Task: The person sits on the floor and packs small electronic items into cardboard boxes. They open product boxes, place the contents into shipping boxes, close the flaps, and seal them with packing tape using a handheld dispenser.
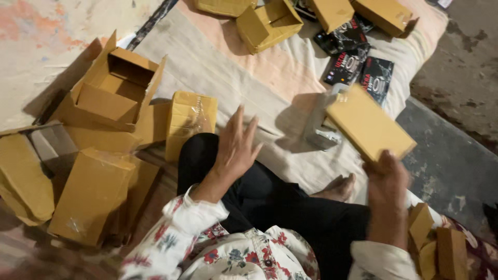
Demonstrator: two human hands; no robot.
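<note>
- The flat cardboard box (369, 123) is a thin, smooth, mustard-brown rectangle with sharp corners, held tilted in the air above the pale cloth (228, 78), right of centre in the view.
- The right hand (386, 181) grips the box by its lower corner, fingers pressed around the edge; the hand is blurred, so the exact finger placement cannot be told.
- Just behind the box's left end hangs a greyish, glossy thing (319, 129), too blurred to identify.
- The left hand (233, 150) is empty and spread, fingers fanned and straight, hovering over the person's black-clothed knee (199, 155) and touching nothing.
- Both sleeves are white fabric with a red floral print.
- Just left of the left hand lies a small brown box wrapped in crinkled clear tape (191, 122).
- Farther left sits a heap of matte cardboard cartons (93, 186), one open carton (122, 83) with its flaps up.
- At the top lie more open brown boxes (270, 23) and glossy black printed packets (358, 62) on the wrinkled cloth.
- A bare foot (338, 187) rests on the cloth below the held box.
</note>
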